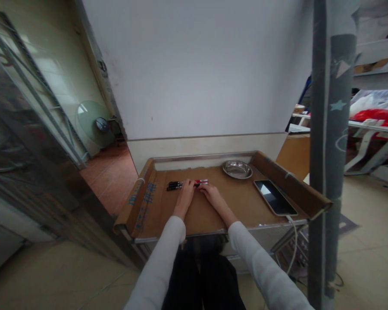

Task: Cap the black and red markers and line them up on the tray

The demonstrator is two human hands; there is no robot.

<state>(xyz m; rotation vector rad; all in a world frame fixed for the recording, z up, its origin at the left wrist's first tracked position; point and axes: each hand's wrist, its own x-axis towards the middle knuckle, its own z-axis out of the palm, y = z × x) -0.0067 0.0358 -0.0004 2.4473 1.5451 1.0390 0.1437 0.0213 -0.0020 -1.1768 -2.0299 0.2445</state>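
Several pens point(174, 185) with black ends on the left and red and white parts on the right lie side by side on the cardboard-lined tray point(168, 215). My left hand point(188, 189) rests over their middle, its fingers bent down onto them. Close beside it, my right hand point(209, 190) is at the right ends of the pens, with its fingers bent together. The fingertips of both hands nearly meet, and what exactly they grip is too small to tell.
A round metal dish point(237, 169) stands at the tray's back right. In front of it lies a phone point(274, 198) with a white cable point(294, 245) running over the front edge. Raised cardboard sides point(291, 185) border the tray, and a grey post point(333, 163) rises at the right.
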